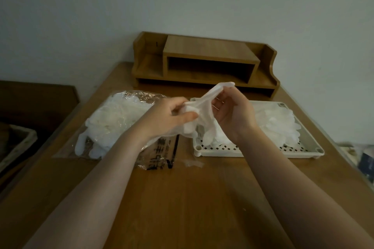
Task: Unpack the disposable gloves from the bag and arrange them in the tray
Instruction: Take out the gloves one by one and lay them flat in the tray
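Two hands (pixel 232 115), one tray (pixel 307 143), one bag (pixel 159 157), one shelf (pixel 204 62).

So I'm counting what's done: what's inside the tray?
A heap of white gloves lies in the tray; the hands and the held glove hide its left part.

A wooden desk organizer (pixel 204 62) stands at the table's (pixel 182 198) far edge.

Two bare forearms, no sleeves in view.
Left hand (pixel 168 116) and right hand (pixel 232 115) wear no gloves; no rings, watch or bands visible on fingers or wrists.
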### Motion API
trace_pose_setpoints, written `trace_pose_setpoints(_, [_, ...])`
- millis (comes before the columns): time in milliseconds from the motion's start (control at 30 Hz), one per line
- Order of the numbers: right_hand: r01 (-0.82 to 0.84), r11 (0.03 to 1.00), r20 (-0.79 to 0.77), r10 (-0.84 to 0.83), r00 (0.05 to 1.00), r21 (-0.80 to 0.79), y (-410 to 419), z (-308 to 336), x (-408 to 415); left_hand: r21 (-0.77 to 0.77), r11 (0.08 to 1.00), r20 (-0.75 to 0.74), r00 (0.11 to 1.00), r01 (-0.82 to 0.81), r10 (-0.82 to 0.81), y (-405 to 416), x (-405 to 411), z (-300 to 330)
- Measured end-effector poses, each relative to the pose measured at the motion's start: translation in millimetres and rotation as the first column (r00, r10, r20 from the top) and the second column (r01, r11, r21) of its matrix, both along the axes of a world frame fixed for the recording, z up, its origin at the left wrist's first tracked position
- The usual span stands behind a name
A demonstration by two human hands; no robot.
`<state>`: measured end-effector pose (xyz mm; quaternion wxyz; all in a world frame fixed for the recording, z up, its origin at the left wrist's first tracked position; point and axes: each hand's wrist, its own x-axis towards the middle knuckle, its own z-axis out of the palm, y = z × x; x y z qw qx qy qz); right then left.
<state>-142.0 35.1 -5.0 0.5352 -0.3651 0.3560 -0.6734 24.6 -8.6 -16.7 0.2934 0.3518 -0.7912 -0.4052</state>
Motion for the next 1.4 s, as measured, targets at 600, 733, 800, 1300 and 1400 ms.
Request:
trace_pose_setpoints(600, [0.031, 0.942, -0.301, 0.075, 0.951, 0.335, 14, -6, -23, 0.426, 0.899, -0.459, 0.881, 0.102, 0.118, 10, -9, 6])
trace_pose_setpoints(733, [-0.071, 0.984, -0.766, 0.171, 0.619, 0.162, 14, -1, -31, 0.442, 0.889, -0.489, 0.863, 0.119, 0.128, 10, -7, 5])
trace_pose_setpoints(800, [-0.111, 0.988, -0.842, 0.146, 0.52, 0.104, 13, -1, -36, 0.441, 0.891, -0.456, 0.881, 0.104, 0.124, 9, -6, 5])
trace_pose_setpoints(1300, [-0.356, 0.935, -0.18, 0.35, 0.919, -0.002, 19, 11, -60, 0.4, 0.771, -0.6, 0.777, 0.496, -0.188, -1, 10, -5])
trace_pose_setpoints(1400, [-0.319, 0.948, -0.19, 0.312, 0.931, -0.009, 24, 11, -60, 0.461, 0.696, -0.657, 0.739, 0.55, -0.148, 1, 9, -3])
